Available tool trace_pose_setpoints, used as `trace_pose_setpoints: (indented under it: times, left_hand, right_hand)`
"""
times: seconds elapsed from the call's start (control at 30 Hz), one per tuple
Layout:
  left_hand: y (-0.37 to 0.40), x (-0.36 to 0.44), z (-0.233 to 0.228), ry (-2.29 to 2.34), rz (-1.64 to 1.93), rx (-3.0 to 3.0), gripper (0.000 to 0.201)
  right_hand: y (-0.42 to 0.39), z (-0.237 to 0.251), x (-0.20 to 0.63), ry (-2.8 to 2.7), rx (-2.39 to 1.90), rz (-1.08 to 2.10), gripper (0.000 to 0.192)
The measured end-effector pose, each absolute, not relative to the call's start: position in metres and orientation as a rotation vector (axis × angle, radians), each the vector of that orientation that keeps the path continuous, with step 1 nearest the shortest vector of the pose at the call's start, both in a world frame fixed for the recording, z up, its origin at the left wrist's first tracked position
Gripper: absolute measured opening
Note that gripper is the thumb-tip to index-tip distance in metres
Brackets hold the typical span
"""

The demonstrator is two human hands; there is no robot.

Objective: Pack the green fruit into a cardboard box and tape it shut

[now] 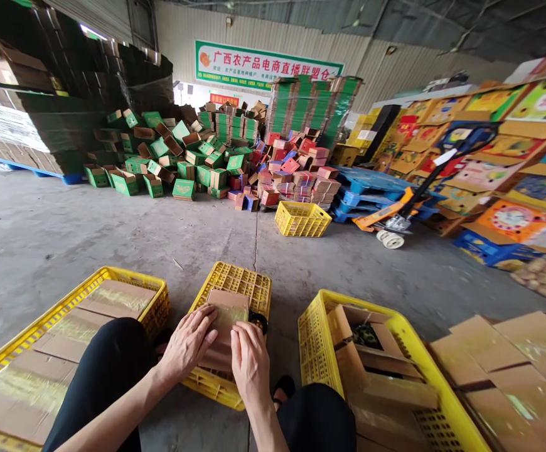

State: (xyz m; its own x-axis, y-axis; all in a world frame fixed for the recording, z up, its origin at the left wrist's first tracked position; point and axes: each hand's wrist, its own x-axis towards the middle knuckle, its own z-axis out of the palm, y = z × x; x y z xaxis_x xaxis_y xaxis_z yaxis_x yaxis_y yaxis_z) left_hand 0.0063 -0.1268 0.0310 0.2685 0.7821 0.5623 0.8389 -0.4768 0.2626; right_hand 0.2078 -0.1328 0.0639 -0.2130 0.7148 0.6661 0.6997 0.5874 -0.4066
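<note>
A small closed cardboard box (pixel 228 301) with a strip of yellowish clear tape across its top rests on an upturned yellow crate (pixel 226 274) between my knees. My left hand (pixel 191 339) lies on the near left of the box, fingers stretched out over its top. At the right edge of the box, my right hand (pixel 250 355) rests with its fingers extended and touching the cardboard. A black object (pixel 258 322), partly hidden by the box and my hand, sits just right of the box; I cannot make out its kind.
To my left stands a yellow crate (pixel 108 274) of taped boxes. At right, another yellow crate (pixel 317 339) holds opened boxes, with more taped boxes (pixel 513 358) beyond. Ahead are a yellow crate (pixel 304 220), an orange pallet jack (pixel 386 210), blue pallets (pixel 367 182) and heaped green cartons (pixel 183 188).
</note>
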Motion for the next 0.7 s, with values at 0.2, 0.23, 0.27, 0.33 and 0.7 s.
trace_pose_setpoints:
  times: [0.2, 0.23, 0.27, 0.33, 0.7]
  left_hand:
    - [-0.129, 0.027, 0.029, -1.464, -1.029, -2.427, 0.042]
    - [-0.129, 0.031, 0.03, -1.442, -1.022, -2.465, 0.042]
    - [-0.127, 0.034, 0.032, -1.423, -1.013, -2.508, 0.044]
    - [-0.121, 0.039, 0.039, -1.395, -0.995, -2.599, 0.046]
    - [-0.089, 0.047, 0.067, -1.388, -0.747, -2.744, 0.042]
  right_hand:
    - [-0.133, 0.057, 0.207, -1.901, -1.157, 0.04, 0.023]
    - [-0.133, 0.057, 0.207, -1.894, -1.158, 0.048, 0.023]
    - [-0.133, 0.057, 0.207, -1.885, -1.16, 0.056, 0.023]
    - [-0.131, 0.057, 0.209, -1.86, -1.158, 0.066, 0.023]
    - [-0.129, 0.049, 0.213, -1.743, -1.12, 0.172, 0.027]
